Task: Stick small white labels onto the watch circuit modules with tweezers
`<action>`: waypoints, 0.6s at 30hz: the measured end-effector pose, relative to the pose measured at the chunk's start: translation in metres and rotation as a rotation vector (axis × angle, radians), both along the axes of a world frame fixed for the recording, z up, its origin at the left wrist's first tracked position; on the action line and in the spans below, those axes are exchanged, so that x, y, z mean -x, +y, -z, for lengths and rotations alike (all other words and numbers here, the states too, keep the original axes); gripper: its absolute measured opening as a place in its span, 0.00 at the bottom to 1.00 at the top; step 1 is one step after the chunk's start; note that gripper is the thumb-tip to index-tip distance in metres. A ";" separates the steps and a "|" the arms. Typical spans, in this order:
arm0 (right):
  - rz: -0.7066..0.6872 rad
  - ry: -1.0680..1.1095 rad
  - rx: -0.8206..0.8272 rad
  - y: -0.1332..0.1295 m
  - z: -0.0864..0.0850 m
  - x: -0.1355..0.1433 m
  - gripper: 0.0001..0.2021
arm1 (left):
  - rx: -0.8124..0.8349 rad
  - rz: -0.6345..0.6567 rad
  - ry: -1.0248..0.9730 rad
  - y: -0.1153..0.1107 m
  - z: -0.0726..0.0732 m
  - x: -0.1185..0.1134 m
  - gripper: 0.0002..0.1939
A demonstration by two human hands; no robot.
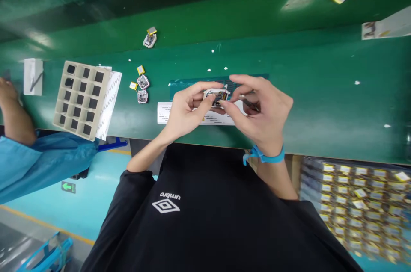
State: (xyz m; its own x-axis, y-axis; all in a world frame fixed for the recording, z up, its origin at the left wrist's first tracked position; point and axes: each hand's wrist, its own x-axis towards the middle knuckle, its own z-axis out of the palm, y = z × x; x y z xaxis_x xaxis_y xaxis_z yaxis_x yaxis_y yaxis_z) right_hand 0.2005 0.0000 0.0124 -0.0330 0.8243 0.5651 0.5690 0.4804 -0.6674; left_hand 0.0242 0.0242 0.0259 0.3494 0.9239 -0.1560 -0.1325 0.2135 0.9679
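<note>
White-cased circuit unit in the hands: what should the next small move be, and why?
The right grip should probably lower its raised index finger toward the thin piece sticking up from the circuit unit: the left grip holds the unit, and that fingertip is near the piece but apart from it. What the piece is, I cannot tell.

From here I can read an upside-down "umbro" on the black shirt; a floor sign shows an arrow.
</note>
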 end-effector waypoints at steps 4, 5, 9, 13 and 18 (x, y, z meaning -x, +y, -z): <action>-0.019 0.010 0.025 0.001 0.002 0.001 0.02 | -0.009 -0.020 -0.010 -0.004 -0.001 0.002 0.11; -0.015 0.024 0.011 0.002 0.004 0.001 0.03 | -0.014 -0.030 0.001 -0.005 -0.001 0.002 0.11; -0.024 -0.033 -0.058 -0.001 0.009 0.001 0.08 | -0.044 -0.091 0.030 -0.011 0.005 0.001 0.11; 0.000 -0.143 -0.075 -0.003 0.011 0.007 0.13 | -0.110 -0.140 0.098 -0.017 0.011 0.003 0.12; -0.047 -0.250 -0.045 0.002 0.006 0.015 0.05 | -0.167 -0.156 0.305 -0.022 0.011 0.009 0.15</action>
State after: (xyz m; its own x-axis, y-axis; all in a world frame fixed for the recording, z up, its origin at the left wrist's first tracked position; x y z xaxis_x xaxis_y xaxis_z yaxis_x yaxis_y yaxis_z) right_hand 0.1858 0.0016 0.0066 -0.2141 0.7927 0.5708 0.6904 0.5361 -0.4857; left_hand 0.0154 0.0024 0.0147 0.1635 0.9838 -0.0739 0.1490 0.0494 0.9876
